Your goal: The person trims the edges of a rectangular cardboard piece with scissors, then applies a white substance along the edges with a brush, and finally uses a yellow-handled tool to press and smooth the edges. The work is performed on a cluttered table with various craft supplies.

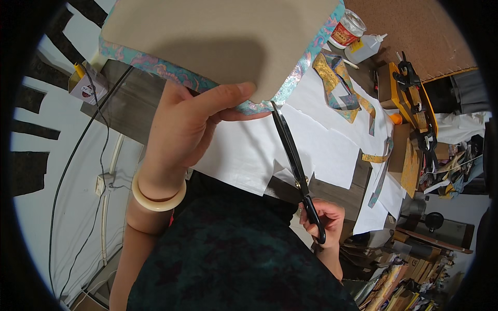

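My left hand grips a beige board by its near edge, thumb on top and fingers beneath. Patterned turquoise and pink fabric is folded over the board's edges as a border. In my right hand is a pair of black-handled scissors, my fingers round the handles. The scissors' tip meets the fabric at the board's near right corner. From this view the blades look nearly closed, and the fingers under the board are partly hidden.
White paper sheets cover much of the table. Gold and turquoise fabric scraps lie on them at right. Beyond stand a jar and a squeeze bottle. A yellow-edged box holds black clamps. Cables hang at left.
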### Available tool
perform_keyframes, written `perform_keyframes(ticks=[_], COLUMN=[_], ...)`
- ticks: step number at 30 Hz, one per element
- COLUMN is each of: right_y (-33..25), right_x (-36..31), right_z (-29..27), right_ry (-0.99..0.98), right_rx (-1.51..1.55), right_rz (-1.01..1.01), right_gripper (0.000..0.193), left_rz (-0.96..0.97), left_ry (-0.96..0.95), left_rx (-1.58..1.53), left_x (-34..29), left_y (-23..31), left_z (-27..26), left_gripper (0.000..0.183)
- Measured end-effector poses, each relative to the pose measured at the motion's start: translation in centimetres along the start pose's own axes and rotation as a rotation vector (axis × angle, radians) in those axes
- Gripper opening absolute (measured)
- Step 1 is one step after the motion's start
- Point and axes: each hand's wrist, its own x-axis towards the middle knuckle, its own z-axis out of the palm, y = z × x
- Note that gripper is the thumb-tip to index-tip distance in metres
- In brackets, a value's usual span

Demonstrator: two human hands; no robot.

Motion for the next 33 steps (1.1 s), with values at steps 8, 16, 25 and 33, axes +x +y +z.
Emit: perform_keyframes(ticks=[8, 16, 25, 33], right_y=[0.1, 0.2, 0.6, 1.0], right_x=[-0.1, -0.1, -0.1, -0.2], right_z=[0.0, -0.1, 0.6, 1.1], right_ry=[-0.003, 0.0, -0.03, -0.016], right_rx=[-0.016, -0.031, 0.101, 0.062], right_rz=[-0.017, -0.004, 0.018, -0.005], right_gripper=[0.048, 0.048, 0.052, 0.05], left_rz=[0.012, -0.011, 0.032, 0.056], left_ry=[-0.02, 0.032, 0.094, 0.122], left_rx=[0.012, -0.006, -0.006, -0.062], left_x=[-0.1, -0.2, -0.4, -1.0], left_y=[0.3, 0.0, -0.6, -1.1], left_z=[0.1, 0.1, 1.4, 2.0], left_gripper=[0.021, 0.019, 0.03, 0.024])
